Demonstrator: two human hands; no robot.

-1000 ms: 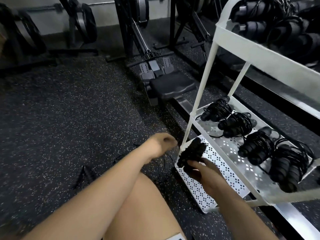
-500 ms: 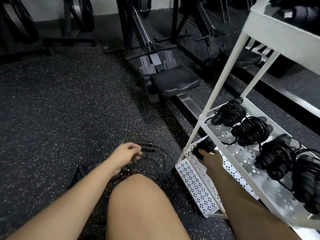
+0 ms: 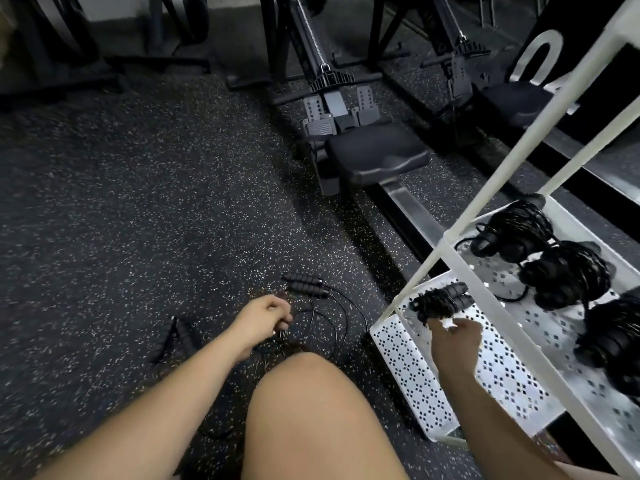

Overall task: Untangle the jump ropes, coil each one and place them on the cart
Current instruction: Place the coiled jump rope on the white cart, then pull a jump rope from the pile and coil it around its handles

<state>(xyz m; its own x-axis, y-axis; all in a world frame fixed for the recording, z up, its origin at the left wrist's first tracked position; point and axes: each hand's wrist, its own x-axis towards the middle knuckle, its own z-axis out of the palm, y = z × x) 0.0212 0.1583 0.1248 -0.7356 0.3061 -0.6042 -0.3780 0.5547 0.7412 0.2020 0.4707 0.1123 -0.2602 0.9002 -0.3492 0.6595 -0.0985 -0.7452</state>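
Jump ropes were in two places: wound bundles [image 3: 564, 271] on the cart [image 3: 485, 188] and one loose rope [image 3: 304, 284] on the floor [image 3: 138, 202]. The dark speckled floor filled the left and middle, with a rowing machine [image 3: 377, 154] standing at the far middle. The white cart rose on the right, and three bundles sat in a row on its middle shelf (all black, cords wrapped round the handles). A smaller coiled rope [image 3: 440, 301] lay at the far left corner of the bottom shelf [image 3: 408, 362]. The loose rope sprawled left of the cart, its two handles side by side and its cord looping toward the near knee [image 3: 311, 375]. The left hand [image 3: 265, 317] had its fingers curled round that cord. The right hand [image 3: 453, 337] met the coiled rope's near end with its fingertips. Whether it gripped or only touched could not be told.
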